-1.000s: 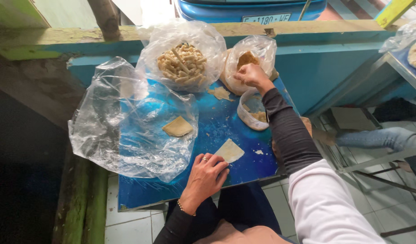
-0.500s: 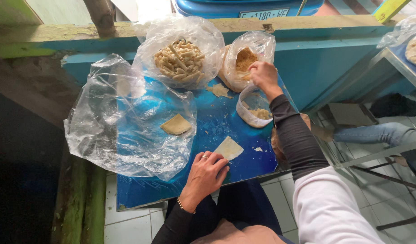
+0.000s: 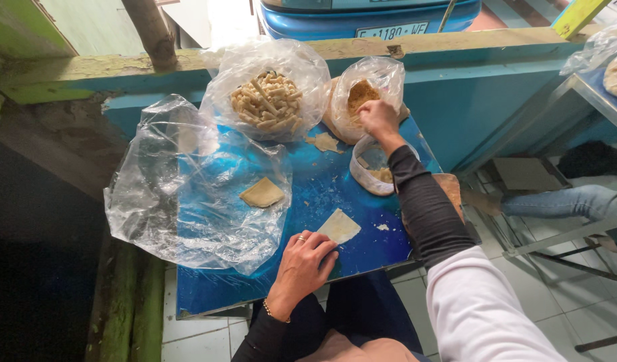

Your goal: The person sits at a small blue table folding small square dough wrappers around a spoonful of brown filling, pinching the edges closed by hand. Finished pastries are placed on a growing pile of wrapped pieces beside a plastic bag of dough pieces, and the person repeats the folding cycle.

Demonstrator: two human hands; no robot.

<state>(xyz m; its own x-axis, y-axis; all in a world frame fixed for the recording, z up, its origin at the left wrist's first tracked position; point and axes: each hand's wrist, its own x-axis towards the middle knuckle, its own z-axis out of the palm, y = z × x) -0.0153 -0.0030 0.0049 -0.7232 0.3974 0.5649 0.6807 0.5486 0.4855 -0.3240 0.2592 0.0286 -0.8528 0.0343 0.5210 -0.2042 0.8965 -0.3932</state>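
Nearest of all, the left hand [image 3: 302, 265] lies palm down on the blue tabletop [image 3: 322, 194], fingers loosely spread and holding nothing, its fingertips touching the near corner of a thin, pale yellow square dough sheet [image 3: 339, 226]. That sheet lies flat, turned like a diamond, one corner pointing toward the person and the opposite one toward the far edge of the tabletop, so its long diagonal runs slightly rightward and away. Left of the sheet and a little farther off, a folded tan dough piece [image 3: 262, 193] rests on a large crumpled clear plastic bag [image 3: 188, 194] that covers the tabletop's left half. Right of the sheet, the right forearm in a black sleeve stretches away over a small clear plastic bag [image 3: 375, 171] with pale filling. Beyond that, the right hand [image 3: 377, 118] is bent at the wrist, fingers pinched together at the mouth of a clear plastic bag of orange-brown crumbly filling [image 3: 362, 97]; whether it grips any filling cannot be told. Left of that bag, at the tabletop's far edge, sits a clear plastic bag of beige rolled pastry sticks [image 3: 267, 100].
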